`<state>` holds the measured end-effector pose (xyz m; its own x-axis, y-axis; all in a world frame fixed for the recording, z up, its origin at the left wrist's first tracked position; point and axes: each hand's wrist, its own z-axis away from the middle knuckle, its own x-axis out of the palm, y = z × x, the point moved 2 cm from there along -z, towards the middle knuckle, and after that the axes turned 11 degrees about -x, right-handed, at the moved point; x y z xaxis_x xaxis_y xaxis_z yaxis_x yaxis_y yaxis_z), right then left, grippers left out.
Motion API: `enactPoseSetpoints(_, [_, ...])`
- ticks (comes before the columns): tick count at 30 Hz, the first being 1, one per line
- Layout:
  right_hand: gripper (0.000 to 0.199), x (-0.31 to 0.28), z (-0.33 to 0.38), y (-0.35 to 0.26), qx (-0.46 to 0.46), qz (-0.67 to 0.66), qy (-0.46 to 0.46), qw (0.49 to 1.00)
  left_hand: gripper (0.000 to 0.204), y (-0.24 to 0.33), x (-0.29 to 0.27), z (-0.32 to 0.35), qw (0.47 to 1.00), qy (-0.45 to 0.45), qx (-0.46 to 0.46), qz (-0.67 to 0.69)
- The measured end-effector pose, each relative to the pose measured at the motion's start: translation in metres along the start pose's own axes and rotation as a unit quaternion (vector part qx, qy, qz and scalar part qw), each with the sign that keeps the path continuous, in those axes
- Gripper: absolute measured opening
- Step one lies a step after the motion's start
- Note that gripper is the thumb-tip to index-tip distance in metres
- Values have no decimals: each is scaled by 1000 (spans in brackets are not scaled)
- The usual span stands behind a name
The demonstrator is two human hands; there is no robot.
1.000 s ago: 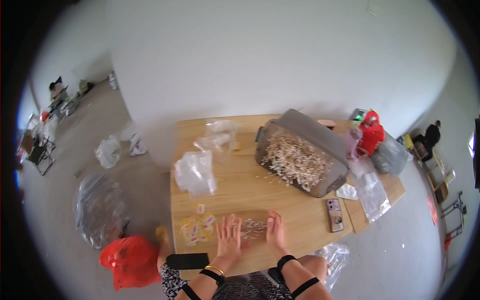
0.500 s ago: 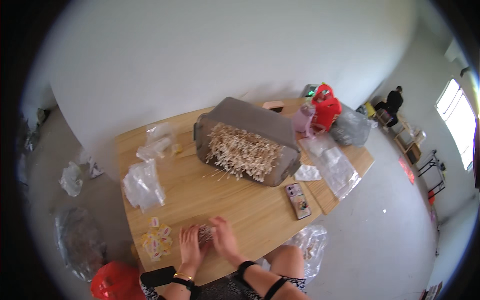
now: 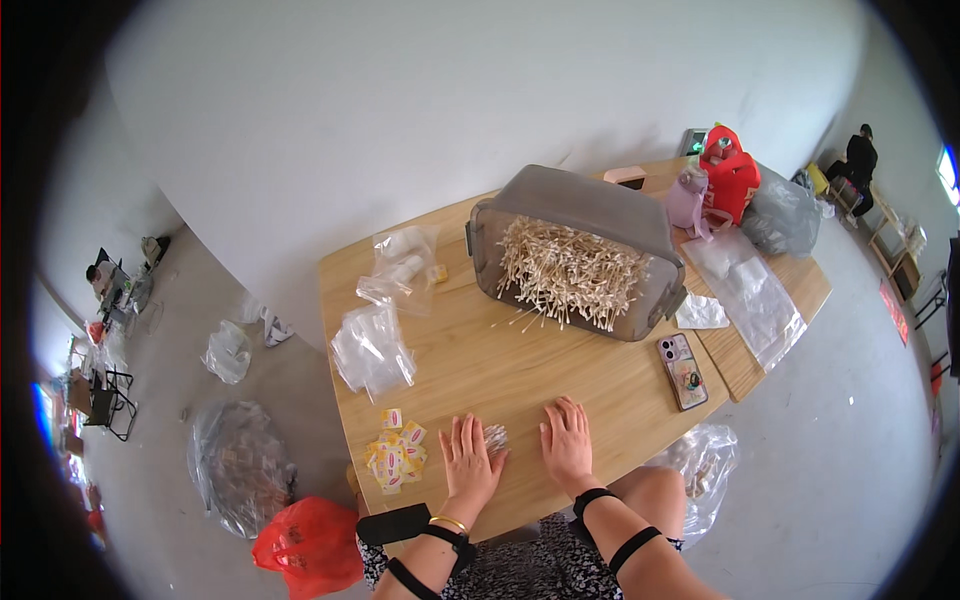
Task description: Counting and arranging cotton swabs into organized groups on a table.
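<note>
My left hand (image 3: pixel 470 465) lies palm down near the table's front edge, fingers stretched forward. A small bundle of cotton swabs (image 3: pixel 495 437) rests against it, by the index finger and thumb; part of the bundle may be hidden under the hand. To the right, my right hand (image 3: pixel 567 445) is spread flat on the wooden table (image 3: pixel 520 395), holding nothing. Left of my left hand is a scattered pile of small yellow-and-white cards (image 3: pixel 396 460). Beyond both hands, a grey plastic bin (image 3: pixel 590 200) lies on its side, with many loose cotton swabs (image 3: pixel 570 272) heaped in its opening.
Clear plastic bags (image 3: pixel 373 347) lie at the table's left. A phone (image 3: pixel 682 372), plastic sheets (image 3: pixel 745 290), a lilac bottle (image 3: pixel 687 200) and a red bag (image 3: pixel 730 172) are on the right. A red plastic bag (image 3: pixel 308 545) sits lower left. Another person (image 3: pixel 858 165) sits far right.
My hands, earlier close together around the swab bundle, are now apart. The right hand has moved off to the right and flattened on the table. The view has shifted left.
</note>
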<state>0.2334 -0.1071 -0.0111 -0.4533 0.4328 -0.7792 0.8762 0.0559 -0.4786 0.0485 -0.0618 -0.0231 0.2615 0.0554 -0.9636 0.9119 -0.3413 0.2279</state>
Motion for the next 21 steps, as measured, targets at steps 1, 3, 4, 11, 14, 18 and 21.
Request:
enactPoseSetpoints(1, [33,0,-1,0,0,11,2,1000,79,1,0,-3,1000,0,1,-3])
enactPoseSetpoints(3, [33,0,-1,2,-1,12,2,1000,85,1,1,-11,1000,-21,-3,-3])
enactPoseSetpoints(4, [34,-1,-1,2,-4,16,1,1000,85,2,-1,-15,1000,-21,-2,-6])
enactPoseSetpoints(11, [35,-2,-1,2,-3,15,1,1000,99,3,-5,-17,998,-52,26,-28])
enactPoseSetpoints(14, [35,-3,-2,2,-2,16,3,1000,104,7,-1,2,994,-90,32,-45])
enactPoseSetpoints(18, [33,-2,-4,-2,-6,19,4,1000,104,3,2,17,994,-82,40,-62])
enactPoseSetpoints(21, [33,-4,-3,2,-6,28,1,1000,101,8,-7,6,994,-78,48,-67])
